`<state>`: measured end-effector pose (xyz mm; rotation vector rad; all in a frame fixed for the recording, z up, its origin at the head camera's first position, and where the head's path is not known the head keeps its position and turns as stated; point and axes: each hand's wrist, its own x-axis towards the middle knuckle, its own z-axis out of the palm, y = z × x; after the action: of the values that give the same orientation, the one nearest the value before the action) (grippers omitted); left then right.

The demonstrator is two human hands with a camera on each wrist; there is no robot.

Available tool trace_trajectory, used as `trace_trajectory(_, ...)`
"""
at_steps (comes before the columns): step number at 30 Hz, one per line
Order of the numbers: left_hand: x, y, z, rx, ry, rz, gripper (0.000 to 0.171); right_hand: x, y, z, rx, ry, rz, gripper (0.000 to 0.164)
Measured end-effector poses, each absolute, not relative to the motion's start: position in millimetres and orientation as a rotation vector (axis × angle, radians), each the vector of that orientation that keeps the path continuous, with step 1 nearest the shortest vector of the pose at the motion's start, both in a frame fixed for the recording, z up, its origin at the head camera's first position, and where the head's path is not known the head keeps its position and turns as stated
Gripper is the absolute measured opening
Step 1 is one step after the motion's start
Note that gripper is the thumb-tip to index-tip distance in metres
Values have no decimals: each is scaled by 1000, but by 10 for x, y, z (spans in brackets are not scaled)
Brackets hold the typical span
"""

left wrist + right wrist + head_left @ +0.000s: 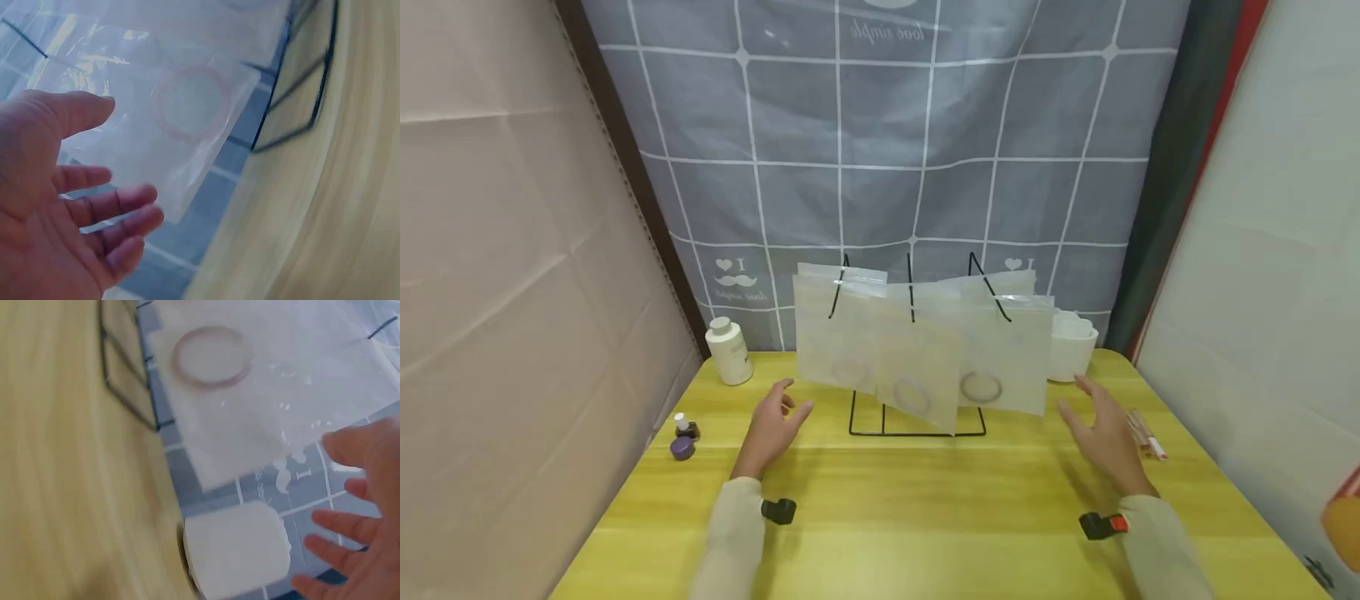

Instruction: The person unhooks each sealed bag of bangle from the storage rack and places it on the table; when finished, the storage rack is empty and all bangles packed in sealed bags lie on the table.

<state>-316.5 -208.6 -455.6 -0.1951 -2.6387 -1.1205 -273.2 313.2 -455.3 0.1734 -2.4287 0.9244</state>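
Several translucent plastic bags, three of them showing a ring-shaped bracelet inside, hang from a black wire rack (917, 434). The left bag (831, 325) holds a pale pink ring (190, 103). In the middle bag (917, 350) is a whitish ring, and in the right bag (1015, 358) a brownish ring (212, 356). My left hand (772, 427) hovers over the table left of the rack, fingers relaxed and holding nothing. On the other side my right hand (1105, 433) is near the right bag, fingers apart and likewise holding nothing. Neither hand touches a bag.
A white bottle (729, 352) stands at the back left, with a small dark bottle (686, 428) and a purple-lidded jar (682, 448) nearer. A white tub (1071, 346) is behind the right bag. Slim tubes (1147, 435) lie beside my right hand. A grey checked curtain (880, 125) hangs behind.
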Motion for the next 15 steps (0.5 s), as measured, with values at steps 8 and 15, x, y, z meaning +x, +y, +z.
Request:
trace_trajectory(8,-3428,-1815,-4839,-175,-2535,-1724,42,-3094,2812,-4170,291,-2092,1291,39)
trace_trajectory(15,-3579,-1554,-5114,-227,-2616,-1617,42,-3114,2646,-3879,427,-2072,1306,32)
